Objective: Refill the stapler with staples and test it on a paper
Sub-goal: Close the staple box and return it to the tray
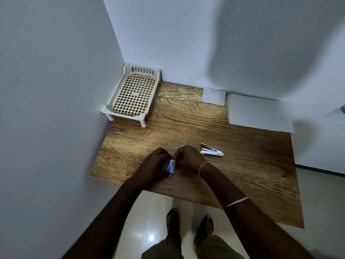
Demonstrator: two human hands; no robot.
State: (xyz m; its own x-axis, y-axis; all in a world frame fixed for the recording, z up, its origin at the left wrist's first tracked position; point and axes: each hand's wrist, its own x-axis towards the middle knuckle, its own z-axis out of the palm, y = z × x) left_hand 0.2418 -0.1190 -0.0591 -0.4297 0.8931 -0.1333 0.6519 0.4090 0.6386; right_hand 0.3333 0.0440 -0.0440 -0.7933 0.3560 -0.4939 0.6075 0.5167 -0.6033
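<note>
Your left hand (155, 163) grips the small staple box (170, 166) near the bench (186, 116) front edge; your right hand (188, 158) pinches at its top flap, fingers closed. The stapler (211, 151) lies open just right of your hands. Paper sheets (258, 113) lie at back right, a plastic rack (133, 94) in the left corner, w/ free room between. Box contents are hidden.

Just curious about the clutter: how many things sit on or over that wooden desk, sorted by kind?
White lattice plastic tray: 1
White paper sheets, small and large: 2
White-and-yellow stapler: 1
Small blue-and-white staple box: 1
Total: 5
</note>
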